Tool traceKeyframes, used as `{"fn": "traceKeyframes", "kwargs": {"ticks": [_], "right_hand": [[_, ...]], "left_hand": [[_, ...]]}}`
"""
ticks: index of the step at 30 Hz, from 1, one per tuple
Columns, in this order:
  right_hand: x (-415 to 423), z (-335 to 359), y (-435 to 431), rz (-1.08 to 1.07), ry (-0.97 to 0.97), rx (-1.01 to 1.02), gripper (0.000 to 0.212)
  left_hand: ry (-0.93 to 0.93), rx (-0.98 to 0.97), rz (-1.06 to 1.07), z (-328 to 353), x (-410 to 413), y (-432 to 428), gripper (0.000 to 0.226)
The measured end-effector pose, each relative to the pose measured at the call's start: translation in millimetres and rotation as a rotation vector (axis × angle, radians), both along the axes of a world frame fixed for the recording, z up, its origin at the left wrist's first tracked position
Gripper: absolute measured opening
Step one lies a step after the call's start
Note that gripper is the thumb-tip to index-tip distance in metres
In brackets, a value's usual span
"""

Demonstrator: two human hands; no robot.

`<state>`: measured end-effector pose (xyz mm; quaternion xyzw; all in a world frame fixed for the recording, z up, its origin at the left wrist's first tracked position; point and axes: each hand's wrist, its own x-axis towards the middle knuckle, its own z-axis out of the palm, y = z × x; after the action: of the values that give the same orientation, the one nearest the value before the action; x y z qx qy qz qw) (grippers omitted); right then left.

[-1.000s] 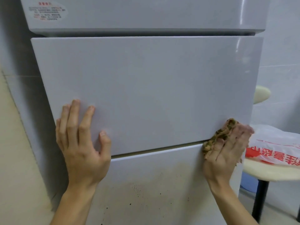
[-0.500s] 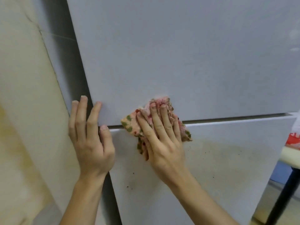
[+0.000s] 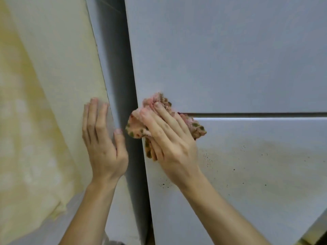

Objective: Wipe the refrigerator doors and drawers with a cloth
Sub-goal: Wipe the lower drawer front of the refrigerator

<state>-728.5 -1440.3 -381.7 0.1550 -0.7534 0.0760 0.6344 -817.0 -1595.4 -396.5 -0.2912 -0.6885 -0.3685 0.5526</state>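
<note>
Cloth (image 3: 136, 129), pink with green spots, bunched: at the left edge of the refrigerator front, over the seam between upper drawer (image 3: 230, 59) and lower drawer (image 3: 256, 183). Right hand (image 3: 169, 144): fingers stretched over the cloth, pressing it to the panels; thumb hidden. Left hand (image 3: 104, 142): flat, fingers straight, holding nothing, on the side panel (image 3: 115, 68) by the yellowed wall (image 3: 44, 85); hands near, apart.

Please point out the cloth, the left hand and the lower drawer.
cloth (image 3: 135, 128): head view, on its spotted left fold.
left hand (image 3: 104, 148): head view, on the back of the hand.
lower drawer (image 3: 265, 174): head view, on its stained front.
</note>
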Motion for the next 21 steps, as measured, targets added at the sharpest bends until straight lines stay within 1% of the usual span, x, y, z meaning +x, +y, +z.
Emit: {"fn": "traceKeyframes", "kwargs": {"ticks": [2,4,6,8,10,12,13,14,16,17,19,21], "right_hand": [[-1.3,-37.6,-2.1,-0.004,-0.045,0.066,0.051],[-1.0,-76.9,0.0,0.007,-0.134,0.155,0.053],[5.5,-110.5,4.8,0.017,-0.242,0.253,0.051],[15.6,-128.0,10.1,0.029,-0.325,0.328,0.044],[23.3,-123.6,15.4,0.010,-0.347,0.367,0.039],[24.7,-98.5,16.1,-0.072,-0.239,0.320,0.037],[23.0,-78.6,14.1,-0.126,-0.147,0.251,0.038],[20.3,-55.7,10.6,-0.182,-0.038,0.159,0.034],[13.3,-11.6,2.7,-0.266,0.146,-0.014,0.016],[10.0,4.1,-0.2,-0.287,0.181,-0.062,0.011],[3.8,14.5,-3.3,-0.277,0.186,-0.090,0.012],[0.7,-5.8,-2.7,-0.230,0.148,-0.070,0.016]], "left_hand": [[0.002,0.003,0.014,-2.6,-3.1,-1.3,0.060],[0.019,-0.002,0.029,-5.2,-5.6,-0.6,0.065],[0.032,-0.004,0.029,-7.1,-6.9,0.8,0.065],[0.041,0.005,0.028,-8.0,-6.6,2.9,0.063],[0.046,0.008,0.026,-8.2,-6.3,3.7,0.062],[0.053,0.020,0.029,-7.4,-5.5,5.1,0.060],[0.052,0.029,0.029,-6.3,-5.1,6.2,0.059],[0.050,0.040,0.025,-5.3,-4.5,7.3,0.058],[0.049,0.062,0.015,-4.1,-3.2,9.0,0.056],[0.052,0.068,0.012,-4.0,-3.2,8.9,0.055],[0.068,0.067,0.011,-4.5,-5.4,5.9,0.052],[0.090,0.062,0.002,-5.4,-8.6,1.5,0.052]]}}
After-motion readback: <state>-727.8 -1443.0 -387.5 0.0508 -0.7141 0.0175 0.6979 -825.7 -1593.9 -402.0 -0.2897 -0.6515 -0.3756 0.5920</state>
